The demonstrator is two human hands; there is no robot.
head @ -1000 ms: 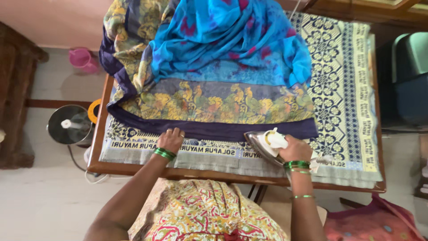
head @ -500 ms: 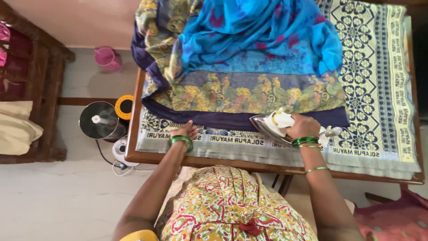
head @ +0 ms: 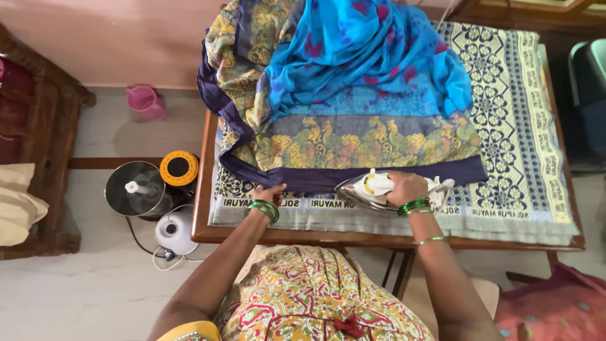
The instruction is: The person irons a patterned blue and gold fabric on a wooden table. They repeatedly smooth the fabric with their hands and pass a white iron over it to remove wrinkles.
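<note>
The right hand (head: 407,187) is wrapped around the handle of the iron (head: 366,189), fingers curled shut over it, and the iron sits flat on the dark purple hem of the sari (head: 353,136) – its pointed nose aimed toward the left hand (head: 268,192). That left hand lies on the same hem, well to the nose side of the iron, fingers bent down onto the cloth and pinning it; whether they pinch a fold or only press, I cannot tell. Green bangles ring both wrists. Beyond the iron the sari spreads out with a yellow bird-patterned border, and farther back its bright blue part is heaped in loose folds. Under it all lies a cream and navy patterned cloth (head: 505,126), covering the wooden worktop (head: 202,215), whose brown edge shows on the near side of the iron. Down on the floor past the worktop's left end stand a steel lid (head: 134,189), a yellow-topped jar (head: 178,168) and a white appliance (head: 173,230) – a pink mug (head: 145,101) sits farther off
</note>
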